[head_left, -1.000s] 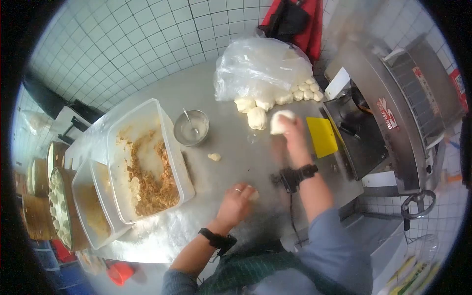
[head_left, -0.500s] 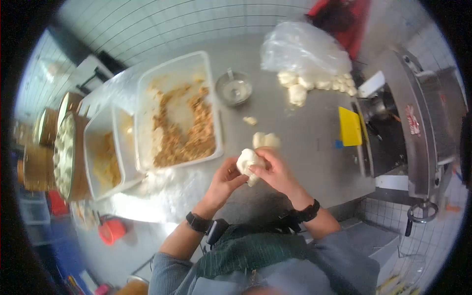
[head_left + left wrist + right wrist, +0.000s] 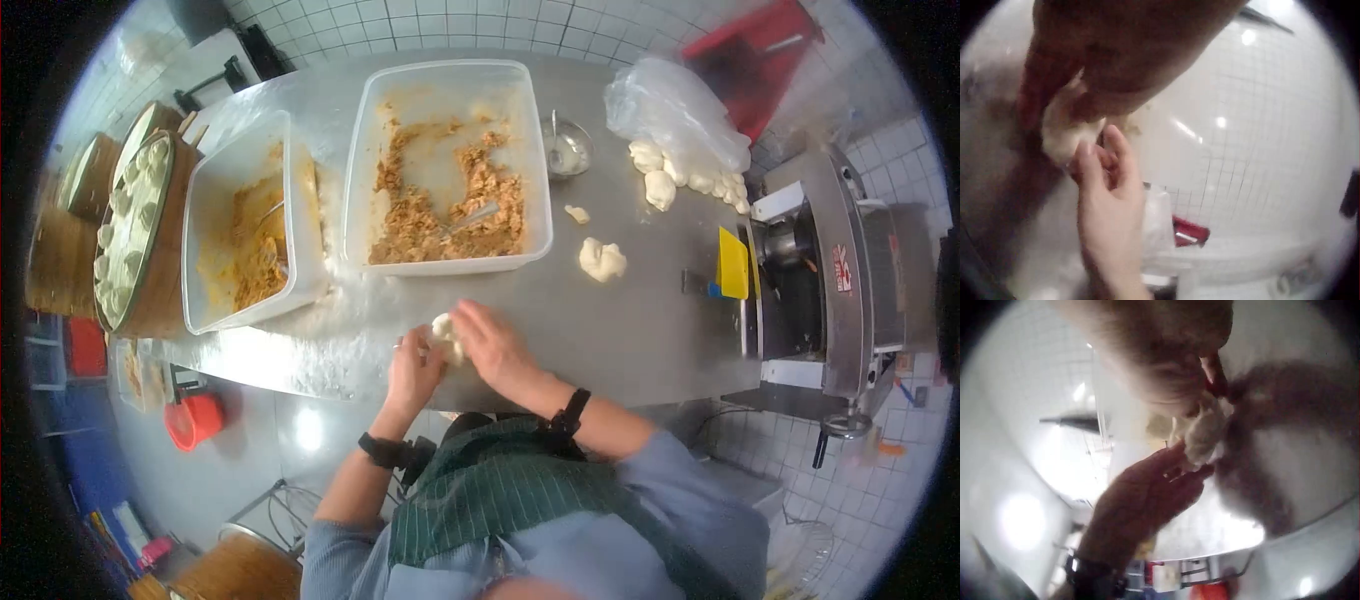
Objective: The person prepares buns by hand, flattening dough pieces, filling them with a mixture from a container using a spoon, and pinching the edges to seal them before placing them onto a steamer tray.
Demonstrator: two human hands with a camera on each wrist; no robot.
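Observation:
Close to the front edge of the steel table, both hands work on one lump of white dough [image 3: 447,338]. The left hand [image 3: 415,378] holds its left side with fingers and thumb. At its right side the right hand [image 3: 497,350] grips it, fingers partly over the top; the left wrist view shows thumb and forefinger at the edge of the dough [image 3: 1063,134]. In the right wrist view the dough [image 3: 1204,434] looks folded and uneven between the two hands. Farther right on the table lie a second dough lump [image 3: 602,262] and a small dough scrap [image 3: 577,214].
A large plastic tub [image 3: 350,215] of brown filling stands ahead, beside a smaller tub [image 3: 190,250]. Behind are a metal bowl [image 3: 585,160] and dough balls [image 3: 660,188] under a plastic bag [image 3: 665,100]. A yellow scraper [image 3: 733,265] is right, bun-filled steamer baskets [image 3: 165,240] left.
The right hand has come from the far dough pile to meet the left hand. A dough lump has been set down on the table. Both hands have shifted left with the other lump.

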